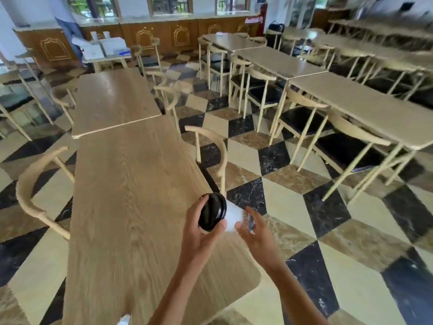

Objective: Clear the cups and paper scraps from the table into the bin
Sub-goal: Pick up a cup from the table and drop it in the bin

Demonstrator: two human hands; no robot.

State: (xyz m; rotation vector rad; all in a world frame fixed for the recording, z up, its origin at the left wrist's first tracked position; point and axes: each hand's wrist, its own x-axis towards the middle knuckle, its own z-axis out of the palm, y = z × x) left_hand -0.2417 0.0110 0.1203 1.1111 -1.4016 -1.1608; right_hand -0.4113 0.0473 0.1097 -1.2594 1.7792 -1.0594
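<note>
A white paper cup (232, 218) with a black lid (212, 214) lies on its side in the air over the right edge of the long wooden table (131, 188). My left hand (201, 233) grips the lidded end, thumb and fingers around the lid. Its other end rests against the fingers of my right hand (254, 228), where a printed patch shows. A small white scrap (124, 320) peeks in at the table's near edge at the bottom of the view. No bin is in view.
Pale wooden chairs (210, 148) stand along both sides of the table. A second table (112, 102) butts against its far end. More tables and chairs (351, 106) fill the right side, across a checkered floor aisle. White boxes (103, 48) sit on a far table.
</note>
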